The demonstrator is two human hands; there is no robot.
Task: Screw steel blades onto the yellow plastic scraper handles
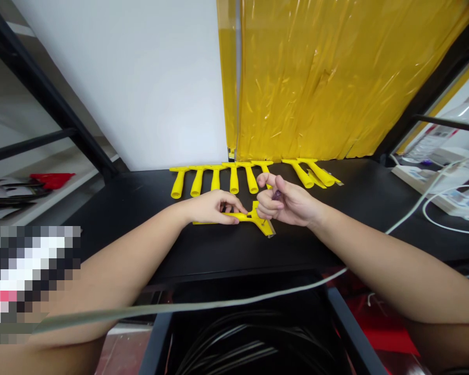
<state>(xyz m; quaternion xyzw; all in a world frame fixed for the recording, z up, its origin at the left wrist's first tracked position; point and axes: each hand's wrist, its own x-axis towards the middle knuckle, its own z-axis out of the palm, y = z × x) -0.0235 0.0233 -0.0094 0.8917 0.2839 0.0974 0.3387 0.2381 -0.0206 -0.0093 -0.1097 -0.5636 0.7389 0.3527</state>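
My left hand (214, 207) is closed around the handle of a yellow scraper (240, 216), which lies on its side on the black table with its wide head to the right. A metal blade edge (272, 232) shows along that head. Just over the head, my right hand (287, 203) has its fingers curled around what looks like a screwdriver; only its dark purple handle end (276, 195) shows clearly. The right fingers hide part of the scraper head. Behind the hands, several more yellow scrapers (196, 182) stand in a row, their hollow handle ends facing me.
A white panel (152, 83) and a yellow film-wrapped panel (297, 78) rise behind the table (219, 255). White cables (406, 216) run across the right side and in front of me. A power strip (453, 200) and a plastic bottle (441, 130) are at the right.
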